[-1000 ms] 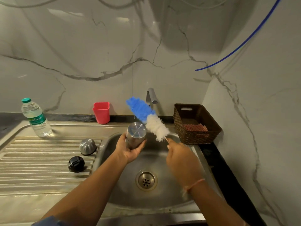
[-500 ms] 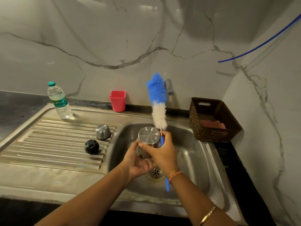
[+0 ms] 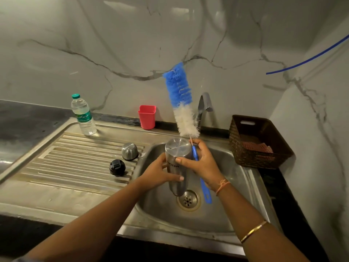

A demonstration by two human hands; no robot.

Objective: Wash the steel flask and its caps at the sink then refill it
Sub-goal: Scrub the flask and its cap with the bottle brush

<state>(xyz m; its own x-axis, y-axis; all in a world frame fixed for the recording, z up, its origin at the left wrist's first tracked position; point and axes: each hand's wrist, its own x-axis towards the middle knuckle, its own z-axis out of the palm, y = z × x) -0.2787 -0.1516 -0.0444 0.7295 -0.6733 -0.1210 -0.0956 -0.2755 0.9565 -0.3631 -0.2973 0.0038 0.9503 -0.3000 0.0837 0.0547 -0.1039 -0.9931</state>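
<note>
Steel flask [image 3: 174, 167] is held upside down over the basin of the sink [image 3: 236, 188], its flat base turned up and its mouth pointed down just above the drain [image 3: 188, 200]. It is gripped from the left by the left hand [image 3: 156, 173], whose fingers are curled round the back of the body while the thumb is laid across the front. The right hand [image 3: 204, 164] is closed on the other side: its thumb is pressed to the flask's front, and its fingers [image 3: 197, 146] are wrapped round the blue handle of a bottle brush [image 3: 181, 103], which is held against the flask's right side. The brush is stood nearly upright, its white and blue bristles raised above the flask's base and its handle end hung down past the wrist.

On the ribbed drainboard [image 3: 75, 157], two caps are left apart from the flask: a steel cap [image 3: 129, 151] and, nearer the front, a black cap [image 3: 117, 167]. A plastic water bottle [image 3: 84, 115] and a red cup [image 3: 147, 117] are stood along the back, beside the tap [image 3: 204, 106]. A brown basket [image 3: 260, 142] is set on the bench at the right.
</note>
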